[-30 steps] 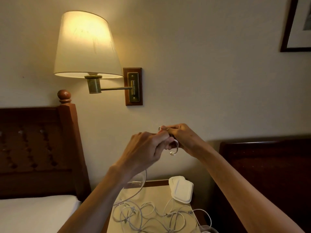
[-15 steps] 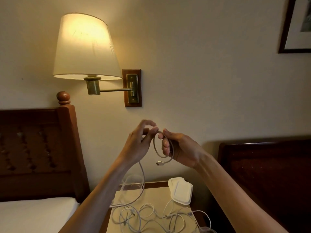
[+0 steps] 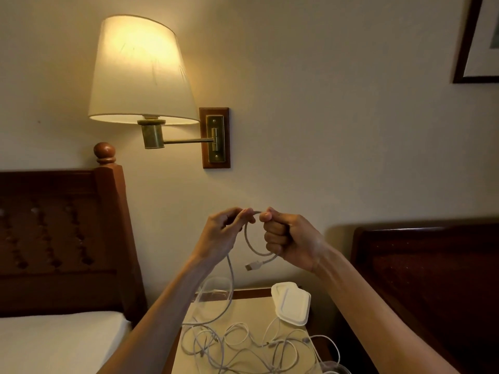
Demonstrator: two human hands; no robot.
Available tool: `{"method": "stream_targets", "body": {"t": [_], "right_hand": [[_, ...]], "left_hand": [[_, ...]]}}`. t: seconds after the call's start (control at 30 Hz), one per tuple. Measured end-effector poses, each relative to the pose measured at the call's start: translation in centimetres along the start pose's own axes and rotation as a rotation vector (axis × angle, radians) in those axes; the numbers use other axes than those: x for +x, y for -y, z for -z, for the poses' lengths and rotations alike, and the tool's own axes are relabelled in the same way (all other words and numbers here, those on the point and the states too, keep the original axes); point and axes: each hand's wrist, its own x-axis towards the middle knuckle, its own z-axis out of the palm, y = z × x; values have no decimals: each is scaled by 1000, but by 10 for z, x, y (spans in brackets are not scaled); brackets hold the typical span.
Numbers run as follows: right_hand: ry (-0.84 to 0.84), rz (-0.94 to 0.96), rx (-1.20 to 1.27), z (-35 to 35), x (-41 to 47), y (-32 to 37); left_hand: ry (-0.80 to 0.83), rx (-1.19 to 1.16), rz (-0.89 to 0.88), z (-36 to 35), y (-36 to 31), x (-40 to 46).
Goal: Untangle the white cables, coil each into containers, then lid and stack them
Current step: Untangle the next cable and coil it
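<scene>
- Head view: our left hand [image 3: 225,233] pinches the white cable [image 3: 249,242] and our right hand [image 3: 289,238] grips its loop, above the worktop [image 3: 251,311].
- We judge coiling is underway; next, wind the trailing length round.
- Tangled cables [image 3: 243,344] are cut off below; clear containers [image 3: 216,288] beside the white lids [image 3: 293,303] are hard to make out.

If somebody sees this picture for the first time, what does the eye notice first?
First the lit wall lamp at upper left, above the headboard. Then, at centre, the left hand and right hand holding a loop of white cable. Below lies the tangled cables on the nightstand.
</scene>
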Motion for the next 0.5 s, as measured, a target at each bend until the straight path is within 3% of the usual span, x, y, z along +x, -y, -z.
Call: {"method": "stream_targets", "body": {"t": [0.17,0.37,0.5], "right_hand": [[-63,-31,53,11,-2,4],[-158,-30,141,33,-4,3],[-211,-7,156,49,2,-3]], "left_hand": [[32,-51,89,5,48,-14],[126,88,192,3,100,-55],[129,311,121,6,113,-58]]}}
